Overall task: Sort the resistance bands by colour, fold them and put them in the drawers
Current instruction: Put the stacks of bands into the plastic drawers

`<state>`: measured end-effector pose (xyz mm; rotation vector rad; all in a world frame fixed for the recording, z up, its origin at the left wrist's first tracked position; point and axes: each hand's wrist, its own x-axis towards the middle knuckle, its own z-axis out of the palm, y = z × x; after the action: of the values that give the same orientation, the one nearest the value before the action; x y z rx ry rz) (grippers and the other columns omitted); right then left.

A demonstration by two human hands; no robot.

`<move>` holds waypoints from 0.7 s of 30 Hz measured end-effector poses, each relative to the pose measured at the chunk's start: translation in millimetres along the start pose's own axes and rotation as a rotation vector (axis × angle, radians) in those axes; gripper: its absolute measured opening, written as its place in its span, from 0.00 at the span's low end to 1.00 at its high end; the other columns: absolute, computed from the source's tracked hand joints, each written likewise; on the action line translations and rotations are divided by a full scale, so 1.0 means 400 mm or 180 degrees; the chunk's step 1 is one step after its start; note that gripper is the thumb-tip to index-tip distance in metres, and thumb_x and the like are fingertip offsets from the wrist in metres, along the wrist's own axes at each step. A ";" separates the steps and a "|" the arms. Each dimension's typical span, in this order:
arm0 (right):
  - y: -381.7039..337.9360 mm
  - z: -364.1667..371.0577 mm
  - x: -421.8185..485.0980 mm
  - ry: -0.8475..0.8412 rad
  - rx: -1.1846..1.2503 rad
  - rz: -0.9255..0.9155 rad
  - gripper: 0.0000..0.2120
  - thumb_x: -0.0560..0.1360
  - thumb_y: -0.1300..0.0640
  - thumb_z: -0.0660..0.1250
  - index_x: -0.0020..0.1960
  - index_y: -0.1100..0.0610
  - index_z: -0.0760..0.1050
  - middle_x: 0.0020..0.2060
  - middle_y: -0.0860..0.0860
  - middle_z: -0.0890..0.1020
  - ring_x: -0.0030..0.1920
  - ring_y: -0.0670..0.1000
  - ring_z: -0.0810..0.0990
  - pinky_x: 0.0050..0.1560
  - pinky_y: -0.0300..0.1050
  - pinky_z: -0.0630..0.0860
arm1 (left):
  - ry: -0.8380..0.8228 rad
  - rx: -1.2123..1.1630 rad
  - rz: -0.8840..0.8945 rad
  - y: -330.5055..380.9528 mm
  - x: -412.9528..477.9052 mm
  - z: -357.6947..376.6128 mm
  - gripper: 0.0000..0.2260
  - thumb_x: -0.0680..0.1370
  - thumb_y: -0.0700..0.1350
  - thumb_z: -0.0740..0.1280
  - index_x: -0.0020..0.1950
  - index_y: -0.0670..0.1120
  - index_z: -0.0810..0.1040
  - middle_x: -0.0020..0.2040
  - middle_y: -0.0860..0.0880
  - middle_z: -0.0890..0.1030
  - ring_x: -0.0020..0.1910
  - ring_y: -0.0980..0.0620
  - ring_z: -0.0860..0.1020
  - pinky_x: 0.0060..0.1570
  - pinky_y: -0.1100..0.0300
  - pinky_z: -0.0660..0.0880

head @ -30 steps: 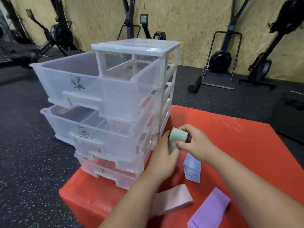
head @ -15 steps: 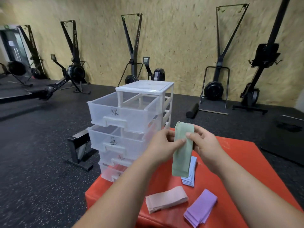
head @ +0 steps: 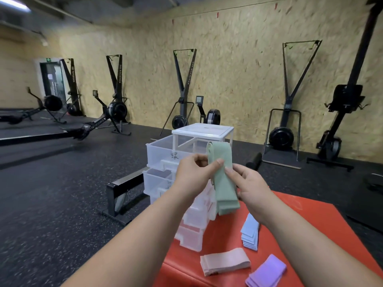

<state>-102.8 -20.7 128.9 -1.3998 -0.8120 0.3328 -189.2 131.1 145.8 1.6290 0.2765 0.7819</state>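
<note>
A stack of green resistance bands (head: 223, 183) hangs in front of the clear plastic drawer unit (head: 202, 131). My left hand (head: 193, 172) pinches it near the top with thumb and fingers. My right hand (head: 251, 187) holds its right edge lower down. The unit's top drawer (head: 159, 151), marked with a handwritten character, stands pulled out, and so do the drawers below it. On the red box (head: 300, 220) lie a blue pile (head: 250, 233), a pink pile (head: 224, 264) and a purple pile (head: 266, 274) of folded bands.
A low black metal frame (head: 120, 195) stands on the dark rubber floor left of the red box. Several black ski and rowing machines line the chipboard wall behind. A black foam roller (head: 253, 161) lies on the floor to the right of the drawers.
The green bands went from a tight fold low by the drawers to a long hanging strip held higher. The view pulled back and tilted up, showing more of the room.
</note>
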 end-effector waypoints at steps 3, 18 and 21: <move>-0.069 0.011 0.044 -0.0033 -0.0364 -0.0025 0.11 0.83 0.51 0.68 0.57 0.55 0.85 0.51 0.65 0.86 0.45 0.59 0.84 0.45 0.53 0.79 | 0.0031 0.0476 0.0273 0.012 0.014 -0.060 0.19 0.75 0.65 0.75 0.52 0.50 0.86 0.46 0.51 0.88 0.48 0.51 0.85 0.55 0.46 0.83; -0.239 0.141 0.553 -0.1044 -0.4489 -0.0057 0.18 0.82 0.40 0.65 0.61 0.52 0.82 0.55 0.51 0.84 0.54 0.55 0.82 0.60 0.55 0.79 | 0.1148 0.1940 0.0219 -0.166 0.141 -0.205 0.42 0.72 0.67 0.76 0.76 0.48 0.64 0.69 0.49 0.65 0.71 0.46 0.66 0.70 0.48 0.70; -0.200 0.190 0.642 -0.1349 -0.5022 -0.0067 0.21 0.81 0.39 0.64 0.60 0.55 0.82 0.55 0.53 0.84 0.54 0.57 0.82 0.61 0.58 0.79 | 0.1182 0.1823 0.0202 -0.189 0.161 -0.199 0.43 0.71 0.68 0.76 0.77 0.49 0.63 0.69 0.51 0.64 0.71 0.48 0.65 0.70 0.49 0.70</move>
<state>4.6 188.0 280.8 -2.8150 -1.5675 -0.1344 -172.6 247.7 97.8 2.0211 0.7718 1.1244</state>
